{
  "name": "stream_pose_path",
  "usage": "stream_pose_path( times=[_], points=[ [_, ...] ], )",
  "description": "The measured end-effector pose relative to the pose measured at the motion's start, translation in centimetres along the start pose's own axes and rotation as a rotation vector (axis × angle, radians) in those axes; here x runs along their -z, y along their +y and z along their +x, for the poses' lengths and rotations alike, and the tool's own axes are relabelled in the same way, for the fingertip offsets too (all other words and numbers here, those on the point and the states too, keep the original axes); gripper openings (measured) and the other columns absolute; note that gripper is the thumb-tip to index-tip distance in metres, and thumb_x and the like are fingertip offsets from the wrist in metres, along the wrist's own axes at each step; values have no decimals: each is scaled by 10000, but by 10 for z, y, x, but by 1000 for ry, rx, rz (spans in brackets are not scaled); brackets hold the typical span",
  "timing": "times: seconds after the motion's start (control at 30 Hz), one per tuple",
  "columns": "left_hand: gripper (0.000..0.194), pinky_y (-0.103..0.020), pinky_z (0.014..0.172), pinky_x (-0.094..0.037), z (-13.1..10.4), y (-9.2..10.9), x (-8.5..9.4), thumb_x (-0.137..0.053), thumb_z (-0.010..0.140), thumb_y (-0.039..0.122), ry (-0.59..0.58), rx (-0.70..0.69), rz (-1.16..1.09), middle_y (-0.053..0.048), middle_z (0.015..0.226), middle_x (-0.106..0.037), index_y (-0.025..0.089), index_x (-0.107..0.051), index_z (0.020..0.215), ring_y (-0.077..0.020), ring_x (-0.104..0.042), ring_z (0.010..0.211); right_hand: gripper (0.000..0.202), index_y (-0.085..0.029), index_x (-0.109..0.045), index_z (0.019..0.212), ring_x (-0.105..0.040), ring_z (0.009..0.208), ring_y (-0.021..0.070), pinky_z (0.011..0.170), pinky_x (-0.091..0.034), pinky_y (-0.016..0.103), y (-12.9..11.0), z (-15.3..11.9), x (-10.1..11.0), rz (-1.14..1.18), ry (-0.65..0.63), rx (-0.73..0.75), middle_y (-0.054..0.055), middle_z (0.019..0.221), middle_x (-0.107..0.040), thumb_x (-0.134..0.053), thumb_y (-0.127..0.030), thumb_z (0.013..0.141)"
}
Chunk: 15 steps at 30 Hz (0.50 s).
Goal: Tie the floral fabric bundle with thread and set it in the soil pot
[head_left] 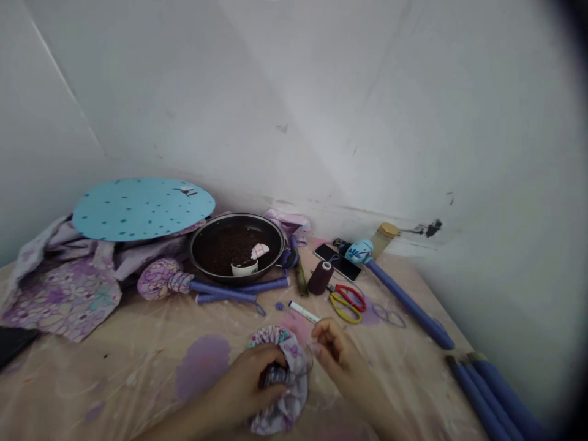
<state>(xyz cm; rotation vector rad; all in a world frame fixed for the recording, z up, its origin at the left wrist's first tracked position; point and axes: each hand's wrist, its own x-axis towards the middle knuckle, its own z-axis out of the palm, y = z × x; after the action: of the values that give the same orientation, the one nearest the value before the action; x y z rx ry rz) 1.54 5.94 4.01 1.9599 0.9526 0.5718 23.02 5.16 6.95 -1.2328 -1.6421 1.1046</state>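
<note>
My left hand (250,383) grips the gathered neck of a small floral fabric pouch (285,373) that rests on the plastic-covered table (138,361). Just right of the pouch is my right hand (337,355), fingers pinched together at its top edge; whether it holds a thread or needle is too small to tell. A white marker (303,312) lies just beyond the pouch.
Behind are a dark pan of brown grains (236,245) with a white cup, stuffed fabric balls on purple sticks (193,283), a thread spool (320,277), scissors (346,301), a phone (337,261), a jar (384,239), a blue dotted disc (142,208) on floral cloth and purple tubes (493,398).
</note>
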Motion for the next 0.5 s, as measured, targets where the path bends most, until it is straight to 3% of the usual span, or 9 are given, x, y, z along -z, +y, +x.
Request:
stream_pose_path(
  times=[0.07, 0.23, 0.37, 0.5],
  points=[
    [244, -249, 826, -422, 0, 3, 11, -704, 775, 193, -33, -39, 11, -9, 999, -677, 220, -650, 1011, -194, -602, 917, 59, -224, -515, 915, -355, 541, 120, 515, -271, 238, 10, -2, -8, -104, -78, 10, -94, 620, -313, -538, -228, 860],
    [368, -331, 932, -393, 1, 12, 32, -793, 715, 302, -110, -97, 119, -31, 1049, -645, 250, -669, 1058, -258, -540, 1029, 379, -277, -561, 938, -373, 537, 131, 516, -246, 251, 23, -9, -15, -240, -176, -38, -101, 589, -329, -590, -33, 648],
    [406, -385, 982, -364, 1, 14, 32, -807, 671, 228, -165, -48, 208, -48, 1193, -559, 252, -674, 1054, -293, -471, 1130, 436, -261, -579, 955, -425, 577, 138, 542, -295, 242, 32, -12, -20, -320, -178, -52, -86, 641, -405, -582, -13, 597],
    [264, -386, 961, -357, 1, 7, 23, -769, 691, 164, -135, -87, 268, -27, 1117, -579, 234, -646, 914, -274, -475, 1095, 361, -239, -573, 925, -461, 620, 140, 579, -333, 231, 41, -14, -28, -369, -164, 7, -62, 707, -465, -544, -29, 633]
  ],
)
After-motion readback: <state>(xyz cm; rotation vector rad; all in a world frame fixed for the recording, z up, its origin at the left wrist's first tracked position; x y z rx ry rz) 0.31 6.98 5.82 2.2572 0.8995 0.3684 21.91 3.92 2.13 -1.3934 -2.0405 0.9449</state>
